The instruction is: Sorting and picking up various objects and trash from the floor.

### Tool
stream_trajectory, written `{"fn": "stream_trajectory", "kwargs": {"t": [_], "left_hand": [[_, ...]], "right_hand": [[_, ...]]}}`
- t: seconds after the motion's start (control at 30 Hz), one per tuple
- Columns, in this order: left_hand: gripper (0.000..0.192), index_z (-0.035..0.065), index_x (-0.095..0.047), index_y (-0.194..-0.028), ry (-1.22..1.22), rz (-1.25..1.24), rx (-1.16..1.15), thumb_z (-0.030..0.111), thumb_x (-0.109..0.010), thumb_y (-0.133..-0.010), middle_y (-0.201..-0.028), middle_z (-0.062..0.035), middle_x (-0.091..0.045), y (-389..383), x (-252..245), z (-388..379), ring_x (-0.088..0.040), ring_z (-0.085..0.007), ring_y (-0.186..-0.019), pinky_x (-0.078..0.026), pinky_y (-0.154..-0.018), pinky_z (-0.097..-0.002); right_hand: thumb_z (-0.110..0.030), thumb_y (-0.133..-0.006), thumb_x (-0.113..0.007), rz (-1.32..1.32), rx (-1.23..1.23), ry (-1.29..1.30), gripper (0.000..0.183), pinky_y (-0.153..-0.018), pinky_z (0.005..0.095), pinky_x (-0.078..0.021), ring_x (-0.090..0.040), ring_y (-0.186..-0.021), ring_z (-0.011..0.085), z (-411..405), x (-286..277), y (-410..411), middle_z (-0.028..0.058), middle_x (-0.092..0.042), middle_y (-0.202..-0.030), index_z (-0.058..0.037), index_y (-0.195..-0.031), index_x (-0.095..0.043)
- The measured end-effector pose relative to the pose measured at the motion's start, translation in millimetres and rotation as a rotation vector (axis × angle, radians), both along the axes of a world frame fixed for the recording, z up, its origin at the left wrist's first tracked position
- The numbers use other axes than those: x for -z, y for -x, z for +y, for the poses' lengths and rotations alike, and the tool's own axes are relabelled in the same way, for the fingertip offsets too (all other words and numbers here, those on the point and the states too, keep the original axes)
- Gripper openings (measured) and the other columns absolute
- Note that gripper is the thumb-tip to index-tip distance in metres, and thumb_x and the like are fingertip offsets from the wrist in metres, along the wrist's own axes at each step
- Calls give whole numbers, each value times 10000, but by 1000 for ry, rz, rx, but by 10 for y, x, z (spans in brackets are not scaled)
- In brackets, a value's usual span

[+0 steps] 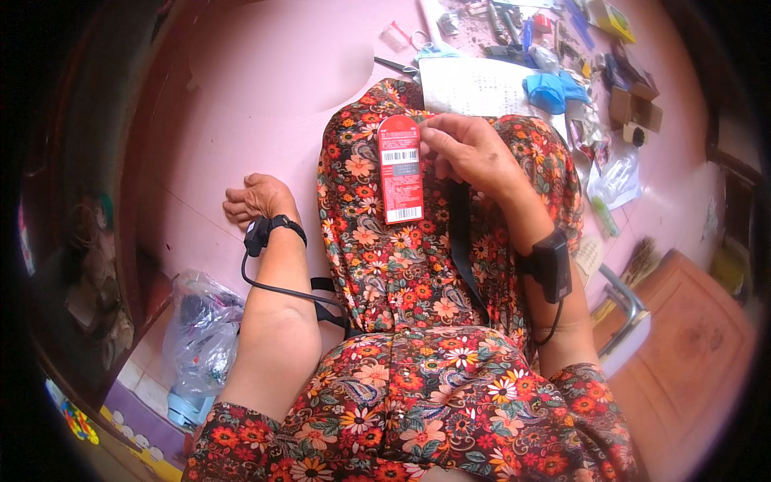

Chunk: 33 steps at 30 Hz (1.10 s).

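A red card tag with a rounded top, printed text and barcodes is held upright above my lap. My right hand pinches its upper right edge between thumb and fingers. Under it spreads the floral cloth over my legs, with a dark strap hanging down. My left hand is off to the left, away from the card, over the pinkish floor. Its fingers are loosely curled and its palm is hidden, though nothing shows in it. Both forearms carry black strapped devices with cables.
A printed sheet, scissors, blue crumpled material, an open cardboard box and scattered small items lie ahead. To my left stands a clear plastic bag; on the right are a brown wooden stool or chair and a straw broom.
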<state>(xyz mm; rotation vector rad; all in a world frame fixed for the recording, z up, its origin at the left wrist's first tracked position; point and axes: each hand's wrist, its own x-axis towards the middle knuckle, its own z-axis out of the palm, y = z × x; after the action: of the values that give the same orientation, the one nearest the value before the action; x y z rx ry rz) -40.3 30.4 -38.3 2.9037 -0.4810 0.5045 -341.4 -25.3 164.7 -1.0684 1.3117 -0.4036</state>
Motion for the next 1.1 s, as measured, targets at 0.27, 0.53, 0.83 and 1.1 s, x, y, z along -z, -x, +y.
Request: {"fn": "stream_trajectory", "kwargs": {"t": [0.27,0.53,0.83,1.1], "left_hand": [[461,59,-453,-1128,14,4,0,330,-459,-755,-1246,-134,-411,10,-13,-18,-351,-292,-1189,-298,-906,-449],[442,61,-457,-1110,22,-40,24,318,-459,-751,-1243,-147,-412,48,9,-76,-354,-307,-1187,-299,-903,-457],[483,32,-467,-1074,14,-67,77,368,-437,-728,-1140,-174,-422,-220,149,72,-389,-371,-1043,-323,-881,-507],[471,83,-470,-1140,-29,-38,28,361,-487,-760,-1214,-129,-402,-247,219,58,-341,-319,-1164,-288,-909,-490]], "right_hand": [[-213,-892,-556,-31,-39,-3,283,-481,212,-420,-545,-555,71,6,52,17,27,-626,-766,23,-1040,-607],[-207,-880,-585,-24,-90,-37,236,-477,206,-400,-512,-552,57,4,18,10,-4,-586,-698,-2,-992,-616],[-202,-862,-603,-83,104,8,167,-454,196,-370,-482,-530,57,-132,-650,853,-4,-566,-682,-38,-896,-603],[-206,-860,-583,292,439,189,189,-413,192,-348,-451,-500,50,-183,-1207,2650,43,-618,-768,-37,-943,-572]]}}
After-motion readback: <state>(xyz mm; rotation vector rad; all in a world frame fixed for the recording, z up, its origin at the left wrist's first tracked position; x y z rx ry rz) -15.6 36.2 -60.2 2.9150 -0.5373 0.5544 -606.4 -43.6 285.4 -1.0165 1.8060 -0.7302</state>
